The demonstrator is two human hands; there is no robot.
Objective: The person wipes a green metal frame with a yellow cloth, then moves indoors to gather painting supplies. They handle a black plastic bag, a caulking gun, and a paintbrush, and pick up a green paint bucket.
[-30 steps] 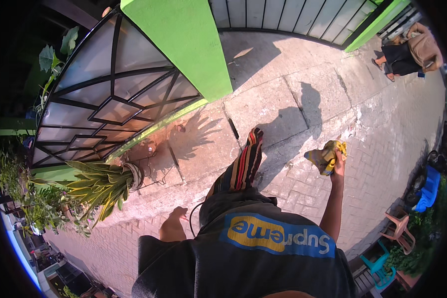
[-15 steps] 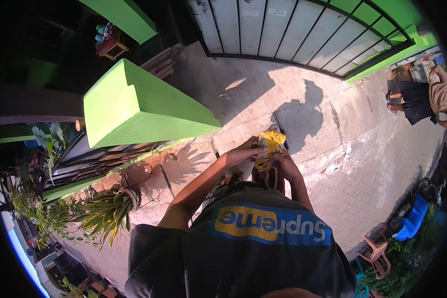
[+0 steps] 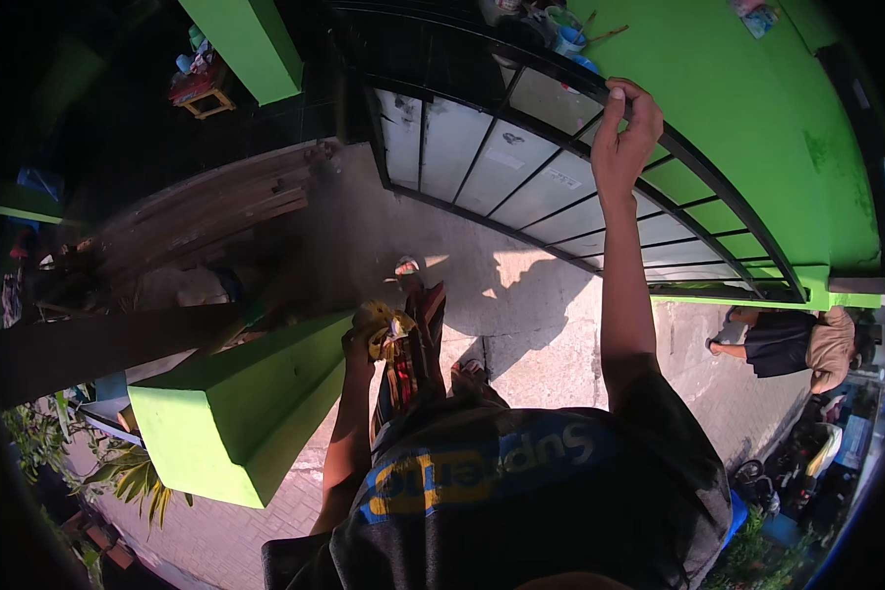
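Note:
My right hand (image 3: 627,138) is raised at the end of a stretched arm, its fingers wrapped over the top rail of a black-framed metal gate (image 3: 521,162) with pale panels. Low in front of my body, my left hand (image 3: 358,346) grips a crumpled yellow bundle (image 3: 391,328); whether it is plastic or cloth I cannot tell. The bundle hangs in front of my patterned trousers and partly hides the fingers. Below are my feet, one forward on the concrete ground (image 3: 551,295).
Close on my left stands a bright green pillar (image 3: 197,423). Wooden planks (image 3: 216,221) lie behind it, and a small stool (image 3: 205,88) is in the dark area beyond. A green wall (image 3: 777,128) backs the gate. At the right, a person (image 3: 796,344) stands on the paving.
My right hand has left the yellow bundle and reached up to the gate's top rail. The bundle stays in my left hand. I have moved forward, nearer the gate, with the pillar now beside me.

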